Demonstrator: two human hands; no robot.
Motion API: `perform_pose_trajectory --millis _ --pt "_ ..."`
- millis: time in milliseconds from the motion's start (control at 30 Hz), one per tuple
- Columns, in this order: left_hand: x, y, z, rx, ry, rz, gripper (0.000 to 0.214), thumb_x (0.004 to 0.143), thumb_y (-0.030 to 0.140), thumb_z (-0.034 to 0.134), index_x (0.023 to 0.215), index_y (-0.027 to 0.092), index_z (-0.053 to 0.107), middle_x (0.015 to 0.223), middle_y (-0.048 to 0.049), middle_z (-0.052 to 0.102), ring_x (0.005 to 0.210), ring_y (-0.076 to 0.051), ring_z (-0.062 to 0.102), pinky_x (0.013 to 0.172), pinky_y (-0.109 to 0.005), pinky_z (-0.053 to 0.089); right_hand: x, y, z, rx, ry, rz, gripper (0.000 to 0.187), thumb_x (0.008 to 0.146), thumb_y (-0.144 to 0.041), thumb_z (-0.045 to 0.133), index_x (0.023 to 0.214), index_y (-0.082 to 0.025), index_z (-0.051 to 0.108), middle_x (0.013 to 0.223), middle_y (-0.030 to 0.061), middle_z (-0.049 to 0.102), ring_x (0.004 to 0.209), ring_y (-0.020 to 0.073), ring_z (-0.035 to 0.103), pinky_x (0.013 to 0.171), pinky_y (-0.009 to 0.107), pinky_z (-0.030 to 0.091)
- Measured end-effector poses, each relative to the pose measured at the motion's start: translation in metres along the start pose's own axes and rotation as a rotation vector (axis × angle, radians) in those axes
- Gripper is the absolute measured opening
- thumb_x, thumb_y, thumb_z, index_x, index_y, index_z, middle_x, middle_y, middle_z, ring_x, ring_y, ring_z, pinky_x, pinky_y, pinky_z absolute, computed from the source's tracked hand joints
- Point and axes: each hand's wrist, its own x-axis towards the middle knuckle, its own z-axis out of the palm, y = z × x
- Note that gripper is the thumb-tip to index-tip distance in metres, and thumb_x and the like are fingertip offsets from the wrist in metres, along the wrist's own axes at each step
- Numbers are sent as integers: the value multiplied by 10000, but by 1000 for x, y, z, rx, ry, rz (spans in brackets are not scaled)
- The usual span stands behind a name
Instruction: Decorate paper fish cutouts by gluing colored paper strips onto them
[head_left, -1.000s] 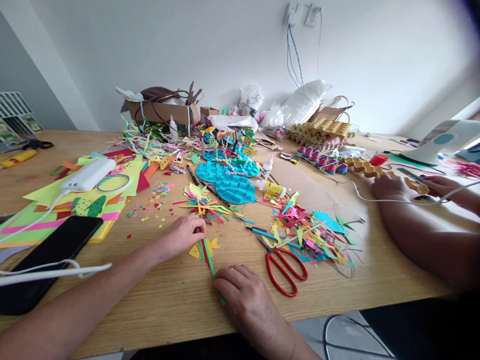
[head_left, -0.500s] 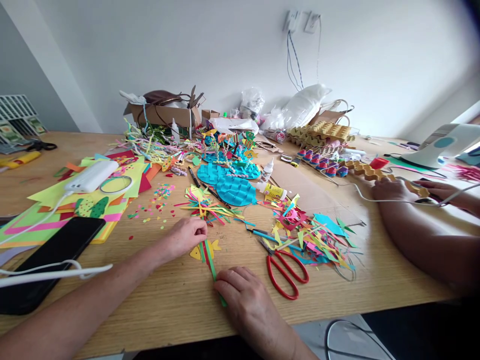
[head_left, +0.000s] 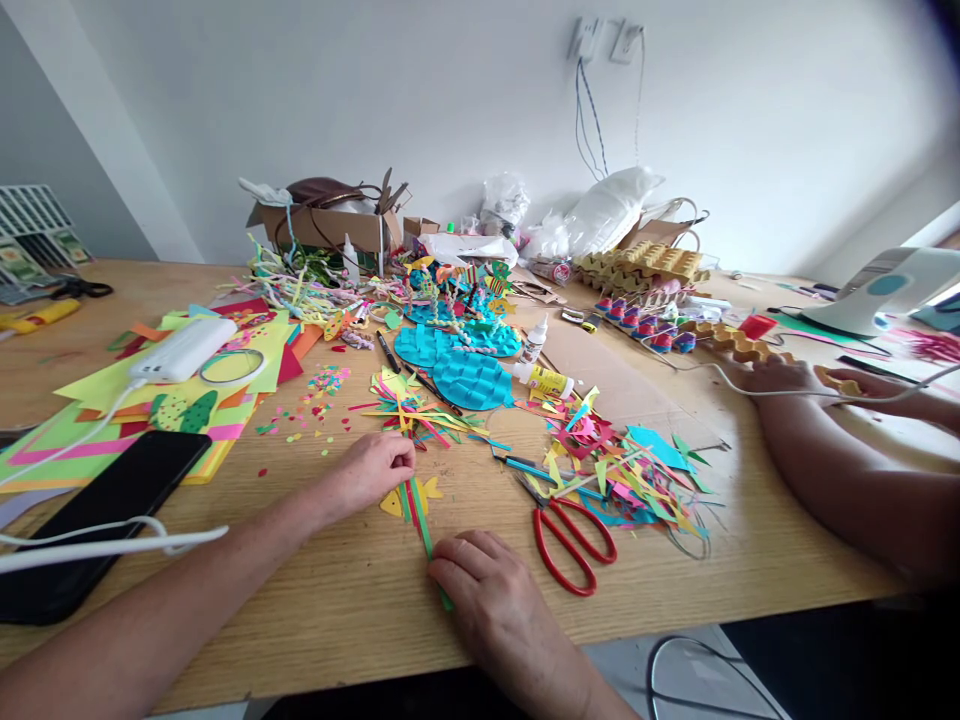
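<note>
My left hand is closed, its fingertips pinching the upper end of thin green and red paper strips. The same strips run down toward me, and my right hand is closed on the lower end of the green one. Partly under the strips lies a yellow paper fish. Scissors with red handles rest on the table to the right of my right hand. Just beyond my left hand is a heap of coloured paper strips.
Paper scraps, glue bottles and blue textured shapes lie further in. On the left are a black phone, a white power bank and coloured sheets. At right, another person's hands handle egg carton.
My hands and the strips have hardly moved. At right, the other person's hands have shifted, and a small carton piece now appears apart from the long strip.
</note>
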Motion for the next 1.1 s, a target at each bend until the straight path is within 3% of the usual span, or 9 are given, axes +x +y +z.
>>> perform_pose_trajectory --millis 1100 --pt "-1 5 -3 46 -11 5 99 697 149 515 607 184 535 615 30 515 592 -131 485 530 -216 335 -1 -1 1 -23 -54 3 180 919 -140 394 816 -177 536 810 23 583 742 142 498 677 253 397"
